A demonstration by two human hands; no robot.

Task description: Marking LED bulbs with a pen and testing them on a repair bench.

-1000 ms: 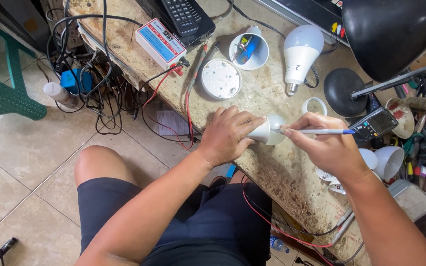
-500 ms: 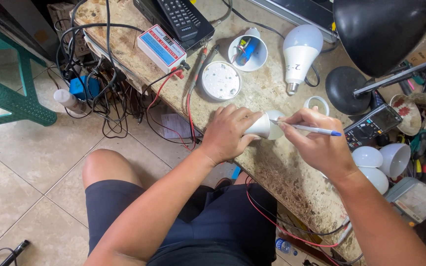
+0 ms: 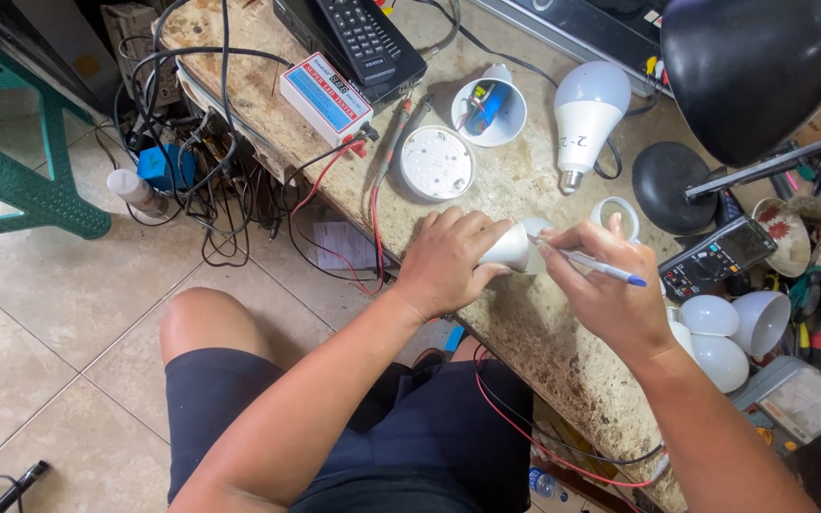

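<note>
Left hand: my left hand [image 3: 448, 261] is clamped around the white plastic bulb housing [image 3: 508, 249].
Right hand: my right hand [image 3: 601, 294] pinches the blue-capped pen [image 3: 593, 266], its tip at the housing's open end.
Progress: I judge the marking is underway, not finished.

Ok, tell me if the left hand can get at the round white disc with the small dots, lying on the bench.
Probably not right now: the left hand is wrapped around a white bulb housing. The round white disc lies close, uncovered.

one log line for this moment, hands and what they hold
left hand: grips white bulb housing on stone bench | right hand: holds pen, tip at housing | whole bulb lies behind
</note>
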